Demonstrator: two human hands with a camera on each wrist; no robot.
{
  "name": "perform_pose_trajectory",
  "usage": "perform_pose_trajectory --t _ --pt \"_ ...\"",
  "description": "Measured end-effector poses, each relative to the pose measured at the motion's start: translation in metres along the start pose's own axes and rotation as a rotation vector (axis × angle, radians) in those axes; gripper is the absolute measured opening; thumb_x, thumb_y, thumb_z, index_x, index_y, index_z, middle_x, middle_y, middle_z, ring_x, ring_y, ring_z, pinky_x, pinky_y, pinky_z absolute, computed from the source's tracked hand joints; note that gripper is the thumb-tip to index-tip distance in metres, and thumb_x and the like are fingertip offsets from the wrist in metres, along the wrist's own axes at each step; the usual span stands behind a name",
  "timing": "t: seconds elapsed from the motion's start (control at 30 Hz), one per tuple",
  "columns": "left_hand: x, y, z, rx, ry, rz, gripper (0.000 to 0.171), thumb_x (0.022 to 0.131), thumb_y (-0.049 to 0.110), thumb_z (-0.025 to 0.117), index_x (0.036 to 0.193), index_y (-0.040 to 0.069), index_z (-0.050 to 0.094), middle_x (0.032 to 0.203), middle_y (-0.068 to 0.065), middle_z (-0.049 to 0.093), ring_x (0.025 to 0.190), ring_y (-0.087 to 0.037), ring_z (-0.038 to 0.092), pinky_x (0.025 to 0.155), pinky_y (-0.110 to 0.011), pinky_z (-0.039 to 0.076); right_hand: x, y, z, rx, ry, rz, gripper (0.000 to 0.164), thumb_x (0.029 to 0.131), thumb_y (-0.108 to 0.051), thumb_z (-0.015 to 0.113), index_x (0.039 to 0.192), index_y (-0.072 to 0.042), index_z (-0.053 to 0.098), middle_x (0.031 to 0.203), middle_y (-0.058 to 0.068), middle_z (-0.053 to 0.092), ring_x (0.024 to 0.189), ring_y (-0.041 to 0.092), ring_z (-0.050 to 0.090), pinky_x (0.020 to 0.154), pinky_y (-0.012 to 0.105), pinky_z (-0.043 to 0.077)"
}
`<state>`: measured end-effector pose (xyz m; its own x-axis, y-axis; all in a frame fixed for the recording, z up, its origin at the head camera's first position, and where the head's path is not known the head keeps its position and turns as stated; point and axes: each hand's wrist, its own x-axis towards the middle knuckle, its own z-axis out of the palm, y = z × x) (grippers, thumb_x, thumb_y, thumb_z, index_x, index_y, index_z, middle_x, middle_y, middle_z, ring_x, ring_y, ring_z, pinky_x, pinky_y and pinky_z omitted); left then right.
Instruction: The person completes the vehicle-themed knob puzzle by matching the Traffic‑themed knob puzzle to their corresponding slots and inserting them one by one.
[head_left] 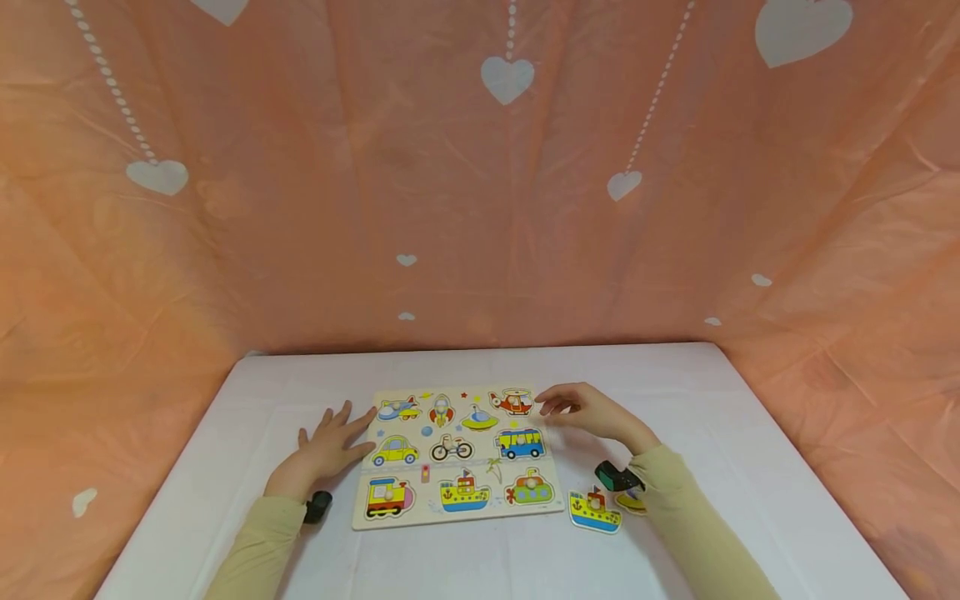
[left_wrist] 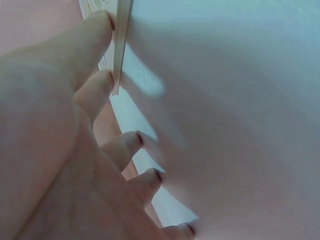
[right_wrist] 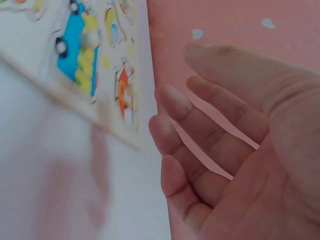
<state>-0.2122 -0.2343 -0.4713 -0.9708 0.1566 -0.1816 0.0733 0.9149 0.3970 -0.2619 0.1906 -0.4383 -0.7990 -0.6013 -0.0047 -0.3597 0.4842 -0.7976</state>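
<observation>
A pale wooden peg puzzle board [head_left: 426,504] with vehicle pictures lies flat on the table. At its left edge, my left hand [head_left: 330,446] spreads its fingers, thumb and forefinger touching the rim; in the left wrist view the other fingertips [left_wrist: 131,140] rest on the tablecloth. Beside the upper right corner hovers my right hand [head_left: 592,412], fingers loosely bent and holding nothing, close to the helicopter piece [head_left: 513,402]. Below that sits the blue and yellow bus piece [head_left: 522,443], its knob plain in the right wrist view.
Right of the board lies a loose boat piece [head_left: 595,512]. Behind it, a saucer-shaped piece [head_left: 632,502] is partly hidden by the right wrist's camera [head_left: 618,477] and sleeve. A white cloth covers the table [head_left: 450,567]; pink curtains [head_left: 450,208] with hearts hang around it.
</observation>
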Motion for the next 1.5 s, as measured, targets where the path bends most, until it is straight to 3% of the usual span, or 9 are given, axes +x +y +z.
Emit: perform_pose_trajectory --t 0.23,0.53,0.7,1.1,1.5 --pt "0.0 -0.001 0.001 0.005 0.002 0.012 0.068 0.081 0.048 0.056 0.139 0.024 0.03 0.144 -0.023 0.01 0.127 -0.049 0.001 0.088 -0.071 -0.005 -0.029 0.014 0.003 0.001 0.006 0.032 0.035 0.081 -0.02 0.065 0.112 -0.006 0.059 0.093 0.002 0.063 0.086 0.017 0.057 0.073 0.027 0.046" --pt "0.001 -0.003 0.001 -0.011 -0.008 0.014 0.069 0.081 0.048 0.056 0.139 0.024 0.029 0.144 -0.023 0.009 0.127 -0.049 0.0 0.088 -0.071 -0.007 -0.057 0.027 0.007 0.057 -0.005 0.068 0.032 0.082 -0.021 0.064 0.11 -0.006 0.06 0.097 0.006 0.063 0.085 0.019 0.057 0.071 0.024 0.047" --pt "0.0 -0.002 0.0 -0.025 -0.014 0.003 0.069 0.081 0.048 0.057 0.139 0.024 0.029 0.144 -0.023 0.008 0.127 -0.048 -0.001 0.088 -0.07 -0.008 -0.067 0.027 0.004 0.057 -0.017 0.071 0.033 0.083 -0.022 0.064 0.112 -0.007 0.059 0.098 0.006 0.063 0.084 0.018 0.058 0.07 0.025 0.048" --pt "-0.002 0.001 -0.002 -0.025 -0.007 -0.006 0.069 0.08 0.047 0.057 0.139 0.024 0.03 0.144 -0.023 0.009 0.127 -0.048 0.0 0.089 -0.07 -0.007 -0.087 0.026 0.001 0.133 -0.067 0.174 0.033 0.082 -0.02 0.064 0.112 -0.007 0.059 0.1 0.008 0.062 0.082 0.022 0.055 0.065 0.026 0.048" --pt "0.0 -0.002 0.001 -0.029 -0.006 -0.015 0.07 0.08 0.05 0.057 0.139 0.025 0.03 0.145 -0.022 0.009 0.128 -0.047 -0.001 0.089 -0.07 -0.008 -0.102 0.031 0.006 0.18 -0.147 0.129 0.036 0.078 -0.013 0.068 0.112 -0.005 0.058 0.1 0.009 0.062 0.083 0.023 0.055 0.066 0.024 0.046"
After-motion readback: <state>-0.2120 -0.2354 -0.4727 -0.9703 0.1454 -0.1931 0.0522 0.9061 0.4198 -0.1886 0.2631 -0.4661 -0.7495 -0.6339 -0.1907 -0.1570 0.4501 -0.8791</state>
